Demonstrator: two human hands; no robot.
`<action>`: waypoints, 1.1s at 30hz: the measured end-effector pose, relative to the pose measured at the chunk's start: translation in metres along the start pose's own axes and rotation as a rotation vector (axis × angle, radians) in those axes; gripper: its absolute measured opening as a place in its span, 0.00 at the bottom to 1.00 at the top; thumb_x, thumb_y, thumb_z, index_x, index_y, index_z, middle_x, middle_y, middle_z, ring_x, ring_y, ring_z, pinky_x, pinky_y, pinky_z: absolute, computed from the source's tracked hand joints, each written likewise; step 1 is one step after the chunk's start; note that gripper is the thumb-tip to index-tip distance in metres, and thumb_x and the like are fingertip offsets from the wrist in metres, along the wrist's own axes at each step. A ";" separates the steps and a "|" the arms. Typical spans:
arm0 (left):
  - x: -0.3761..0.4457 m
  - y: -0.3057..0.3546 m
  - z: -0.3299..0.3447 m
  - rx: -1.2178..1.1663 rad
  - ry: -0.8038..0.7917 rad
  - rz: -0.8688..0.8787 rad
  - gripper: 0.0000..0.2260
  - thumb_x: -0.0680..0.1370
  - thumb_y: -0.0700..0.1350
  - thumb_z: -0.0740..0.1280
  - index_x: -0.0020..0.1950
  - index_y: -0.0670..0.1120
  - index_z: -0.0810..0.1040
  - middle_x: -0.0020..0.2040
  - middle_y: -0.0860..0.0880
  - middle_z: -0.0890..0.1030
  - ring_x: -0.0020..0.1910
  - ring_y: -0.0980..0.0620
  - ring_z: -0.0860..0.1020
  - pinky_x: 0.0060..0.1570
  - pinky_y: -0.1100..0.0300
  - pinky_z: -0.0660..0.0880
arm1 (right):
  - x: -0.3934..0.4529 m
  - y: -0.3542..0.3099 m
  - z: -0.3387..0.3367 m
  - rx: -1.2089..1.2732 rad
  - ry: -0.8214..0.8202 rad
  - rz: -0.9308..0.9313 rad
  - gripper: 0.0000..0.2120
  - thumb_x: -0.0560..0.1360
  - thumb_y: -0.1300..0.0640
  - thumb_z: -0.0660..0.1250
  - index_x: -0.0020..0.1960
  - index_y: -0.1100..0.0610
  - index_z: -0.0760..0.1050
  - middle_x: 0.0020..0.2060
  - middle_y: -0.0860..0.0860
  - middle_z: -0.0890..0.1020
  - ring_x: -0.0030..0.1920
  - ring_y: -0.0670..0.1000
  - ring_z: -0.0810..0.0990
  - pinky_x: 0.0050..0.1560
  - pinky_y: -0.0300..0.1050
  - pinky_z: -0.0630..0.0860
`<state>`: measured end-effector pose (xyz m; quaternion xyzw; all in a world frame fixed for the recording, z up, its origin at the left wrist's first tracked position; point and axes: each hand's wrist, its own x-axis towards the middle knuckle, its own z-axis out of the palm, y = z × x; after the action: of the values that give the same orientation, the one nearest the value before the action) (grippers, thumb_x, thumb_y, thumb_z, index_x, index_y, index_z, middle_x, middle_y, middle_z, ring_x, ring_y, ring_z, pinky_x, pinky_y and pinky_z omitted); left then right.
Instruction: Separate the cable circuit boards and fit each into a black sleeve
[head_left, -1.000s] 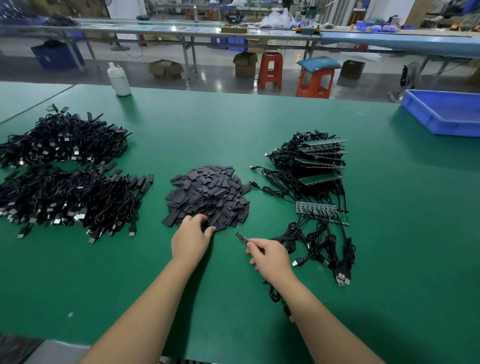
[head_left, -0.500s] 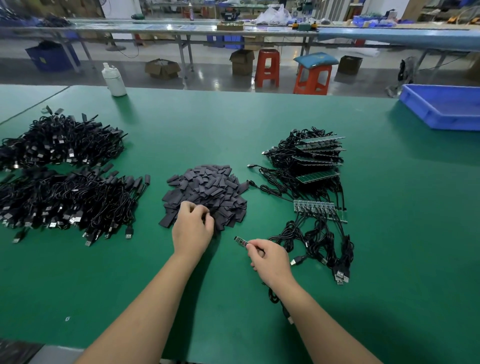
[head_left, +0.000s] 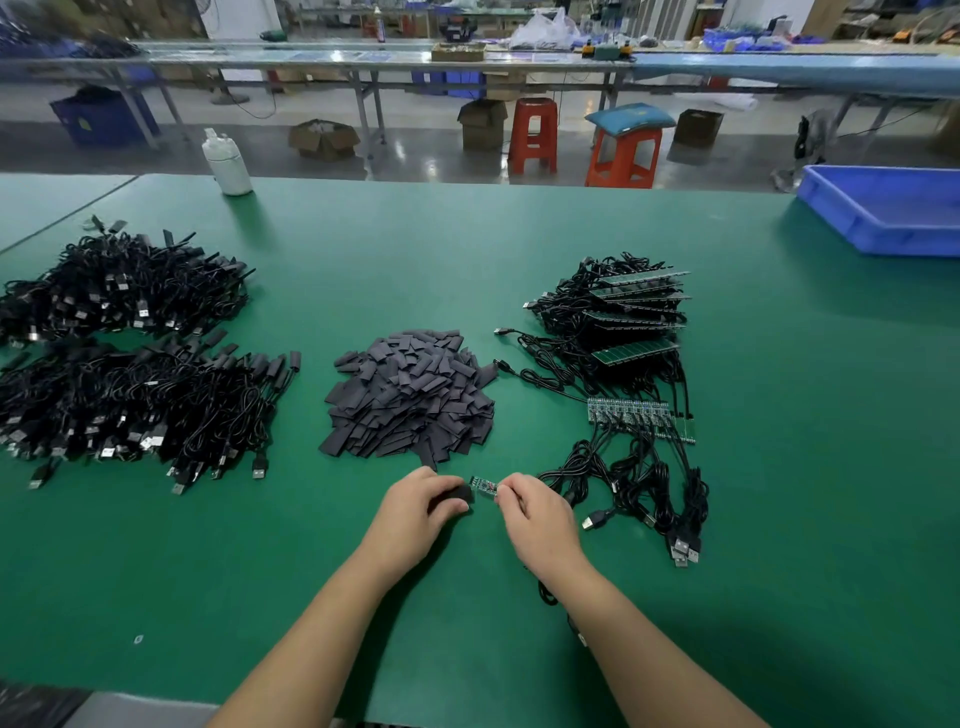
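L hand (head_left: 415, 506) clamped on black sleeve (head_left: 460, 496), mouth facing R | circuit board (head_left: 483, 487) just R of it, long axis L-R, tip nearly at sleeve | R hand (head_left: 532, 512) pinching board's cable end; sleeve pile (head_left: 410, 397) beyond hands on desk (head_left: 779, 467)

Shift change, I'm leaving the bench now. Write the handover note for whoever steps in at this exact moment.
Left hand grips one black sleeve. Right hand pinches a single circuit board by its cable end; the board's free end points at the sleeve mouth and looks not yet inside.

Loose sleeves are piled ahead of the hands. A strip of joined boards with cables lies to the right, with more stacked panels behind it. Two cable heaps on the left look sleeved, likely finished.

Left to do: slide this board in, then break off and sleeve the rest.
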<state>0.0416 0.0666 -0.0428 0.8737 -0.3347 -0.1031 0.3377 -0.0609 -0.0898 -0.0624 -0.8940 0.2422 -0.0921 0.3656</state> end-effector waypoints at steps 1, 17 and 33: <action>-0.001 0.000 0.000 0.034 -0.002 0.016 0.11 0.77 0.49 0.70 0.59 0.50 0.83 0.46 0.53 0.77 0.46 0.55 0.75 0.47 0.69 0.68 | 0.000 0.000 0.000 0.003 -0.004 -0.003 0.11 0.79 0.46 0.55 0.38 0.42 0.68 0.37 0.42 0.76 0.39 0.40 0.74 0.35 0.39 0.66; -0.013 0.001 -0.009 -0.186 0.192 0.047 0.06 0.76 0.41 0.73 0.51 0.49 0.86 0.44 0.60 0.83 0.47 0.64 0.79 0.49 0.74 0.70 | -0.003 0.001 0.000 -0.046 -0.074 -0.111 0.09 0.82 0.51 0.55 0.44 0.45 0.70 0.41 0.44 0.76 0.43 0.48 0.75 0.44 0.48 0.72; -0.016 -0.002 -0.011 -0.157 0.158 0.096 0.08 0.76 0.43 0.72 0.55 0.50 0.85 0.46 0.63 0.82 0.48 0.64 0.79 0.49 0.74 0.70 | -0.002 0.000 -0.006 0.015 -0.107 -0.098 0.11 0.82 0.52 0.57 0.42 0.46 0.71 0.40 0.46 0.78 0.43 0.49 0.76 0.46 0.49 0.74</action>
<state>0.0351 0.0833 -0.0365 0.8329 -0.3392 -0.0435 0.4351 -0.0648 -0.0918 -0.0581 -0.9056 0.1776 -0.0637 0.3799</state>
